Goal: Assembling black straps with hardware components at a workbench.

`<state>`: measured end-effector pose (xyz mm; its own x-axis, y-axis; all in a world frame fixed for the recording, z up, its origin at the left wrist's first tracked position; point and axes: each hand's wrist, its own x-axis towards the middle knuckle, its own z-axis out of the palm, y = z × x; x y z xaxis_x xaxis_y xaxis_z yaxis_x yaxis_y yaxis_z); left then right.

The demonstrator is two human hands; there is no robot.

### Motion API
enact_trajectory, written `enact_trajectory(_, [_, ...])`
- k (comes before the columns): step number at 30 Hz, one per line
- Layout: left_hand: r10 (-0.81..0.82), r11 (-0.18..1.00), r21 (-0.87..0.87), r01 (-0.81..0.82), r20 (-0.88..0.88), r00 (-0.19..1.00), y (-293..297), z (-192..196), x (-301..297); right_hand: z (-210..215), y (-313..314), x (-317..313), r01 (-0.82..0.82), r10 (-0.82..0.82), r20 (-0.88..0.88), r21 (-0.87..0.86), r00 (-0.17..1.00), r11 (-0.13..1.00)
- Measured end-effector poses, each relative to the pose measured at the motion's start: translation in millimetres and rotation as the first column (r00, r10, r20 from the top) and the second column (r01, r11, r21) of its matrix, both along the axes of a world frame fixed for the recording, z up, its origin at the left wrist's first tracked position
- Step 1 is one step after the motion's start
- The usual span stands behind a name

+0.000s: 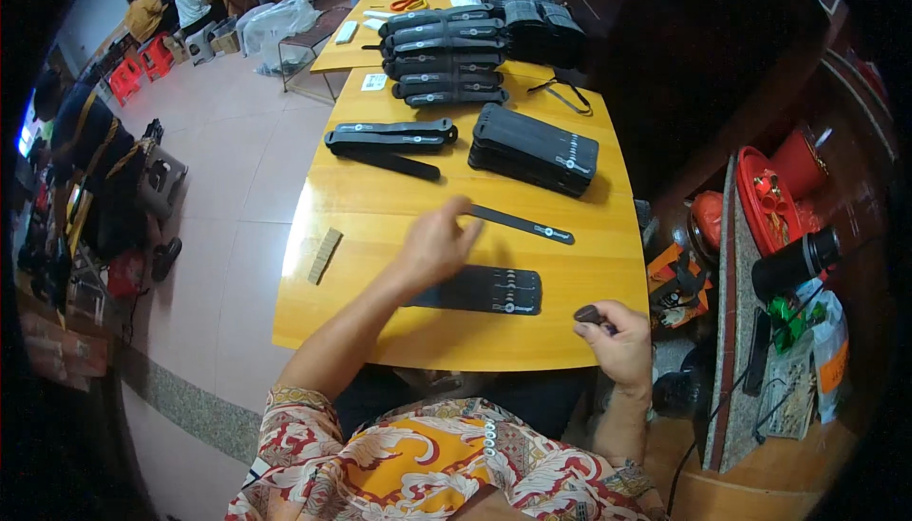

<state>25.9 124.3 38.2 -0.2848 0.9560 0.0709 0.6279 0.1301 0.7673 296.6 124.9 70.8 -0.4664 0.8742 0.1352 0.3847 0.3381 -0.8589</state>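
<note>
My left hand (439, 247) is over the middle of the yellow table, thumb and forefinger apart. Its fingertips are at the left end of a single narrow black strap (522, 224) with white print; whether they touch it is unclear. Below that hand lies a flat black stack of straps (489, 290), its left part covered by my forearm. At the table's front right edge, my right hand (619, 339) is closed on a small dark piece with a rounded end (589, 315); most of it is hidden in the fingers.
A thick pile of black straps (535, 146) sits beyond, with looser straps (394, 136) to its left. Farther back are bundled straps (446, 56) and orange-handled scissors (410, 2). A tan strip (325, 256) lies at the left edge. A cluttered shelf (727, 331) stands right; a person (90, 141) is left.
</note>
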Motion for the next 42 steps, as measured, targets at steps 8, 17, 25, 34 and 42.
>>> enact_trajectory(8, [-0.419, 0.908, 0.191, 0.374, 0.466, 0.779, -86, 11, 51, -4, -13, -53, -0.318, 0.295, 0.159, 0.151, 0.942, 0.936])
enact_trajectory(17, [-0.383, 0.894, 0.350, 0.281, 0.271, 0.883, -99, -16, 44, -22, -22, -57, -0.419, 0.389, 0.238, 0.088, 0.890, 0.904])
enact_trajectory(25, [-0.196, 0.977, 0.167, 0.132, 0.468, 0.862, -118, -40, 23, -23, -7, -29, -0.340, 0.301, 0.374, 0.041, 0.877, 0.940])
enact_trajectory(34, [-0.282, 0.947, 0.248, 0.205, 0.333, 0.900, -121, -46, 21, -73, 16, 75, 0.528, -0.513, -0.166, 0.059, 0.842, 0.847])
enact_trajectory(42, [-0.265, 0.949, 0.249, 0.193, 0.302, 0.916, -123, -51, 24, -173, 13, 136, 0.654, -0.888, -0.340, -0.601, 0.311, 0.459])
